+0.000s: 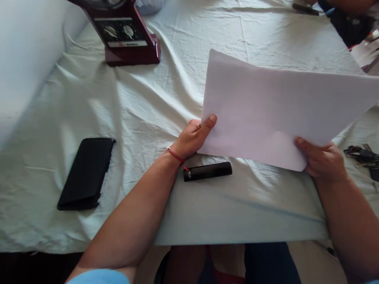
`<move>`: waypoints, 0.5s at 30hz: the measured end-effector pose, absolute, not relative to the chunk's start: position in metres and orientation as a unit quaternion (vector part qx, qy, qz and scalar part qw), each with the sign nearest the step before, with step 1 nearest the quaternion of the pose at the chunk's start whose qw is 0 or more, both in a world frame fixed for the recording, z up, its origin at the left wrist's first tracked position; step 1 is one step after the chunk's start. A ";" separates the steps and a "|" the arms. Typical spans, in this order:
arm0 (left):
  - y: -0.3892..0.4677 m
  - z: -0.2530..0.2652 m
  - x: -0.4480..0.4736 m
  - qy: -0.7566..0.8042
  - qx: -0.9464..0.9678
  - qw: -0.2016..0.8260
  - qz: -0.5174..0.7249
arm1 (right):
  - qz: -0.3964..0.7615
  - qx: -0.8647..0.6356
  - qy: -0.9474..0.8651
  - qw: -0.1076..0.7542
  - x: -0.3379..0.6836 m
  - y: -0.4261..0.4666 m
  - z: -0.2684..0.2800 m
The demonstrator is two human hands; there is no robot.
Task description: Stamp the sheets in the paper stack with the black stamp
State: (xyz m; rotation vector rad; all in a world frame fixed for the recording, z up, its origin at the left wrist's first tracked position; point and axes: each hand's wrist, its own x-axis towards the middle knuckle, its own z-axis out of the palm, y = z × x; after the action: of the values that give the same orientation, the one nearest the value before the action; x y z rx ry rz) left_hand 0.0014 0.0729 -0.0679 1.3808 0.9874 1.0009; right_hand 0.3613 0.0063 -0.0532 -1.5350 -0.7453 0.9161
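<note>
The left hand (194, 138) and right hand (325, 159) are clamping white paper (260, 106), most fingers hiding behind — its right corner lying beyond view — cloth (142, 118) stretching leftward toward the black case (87, 173).

Left hand (192, 137), right hand (329, 162) grip white paper (266, 108) over cloth-covered table (154, 106); black bar (209, 172) nearby, black case (87, 173) farther left.
</note>
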 end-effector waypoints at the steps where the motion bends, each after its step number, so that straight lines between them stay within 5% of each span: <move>1: 0.073 -0.066 0.001 0.412 0.586 0.561 0.415 | 0.384 -0.659 -0.306 0.570 0.362 0.007 -0.050; 15: 0.075 -0.068 -0.005 0.400 0.567 0.578 0.430 | 0.419 -0.733 -0.252 0.473 0.399 0.007 -0.030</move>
State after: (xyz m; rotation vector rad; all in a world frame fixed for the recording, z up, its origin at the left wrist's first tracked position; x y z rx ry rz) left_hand -0.0045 0.0755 -0.0675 1.3261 0.9357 1.0066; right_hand 0.3990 0.0067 -0.0302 -1.7933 -0.6160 1.0261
